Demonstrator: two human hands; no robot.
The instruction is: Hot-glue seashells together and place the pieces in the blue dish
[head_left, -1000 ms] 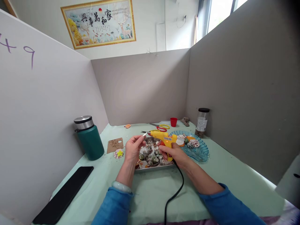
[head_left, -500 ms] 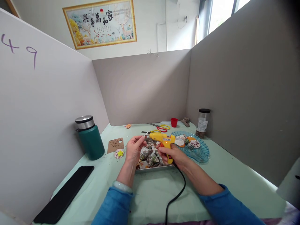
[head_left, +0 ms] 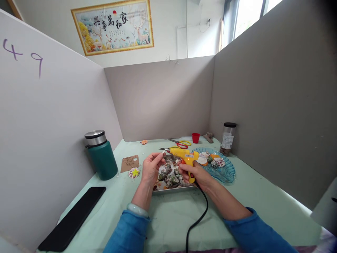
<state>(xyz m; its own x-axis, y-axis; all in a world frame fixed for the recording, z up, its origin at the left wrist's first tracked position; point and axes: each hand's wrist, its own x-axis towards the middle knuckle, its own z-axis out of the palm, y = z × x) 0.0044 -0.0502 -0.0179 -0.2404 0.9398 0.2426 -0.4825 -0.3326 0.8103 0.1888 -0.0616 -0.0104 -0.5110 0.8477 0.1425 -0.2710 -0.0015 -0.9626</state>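
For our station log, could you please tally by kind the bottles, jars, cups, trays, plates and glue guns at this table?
Green bottle: 1
Jar: 1
Red cup: 1
Tray: 1
Blue plate: 1
Yellow glue gun: 1
Total: 6

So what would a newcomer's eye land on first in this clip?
Probably the bright yellow glue gun in the right hand, mid-scene above a tray of shells. Next, perhaps, the scalloped blue plate to its right and the big green flask at the left, with a gold-framed picture high on the wall behind.
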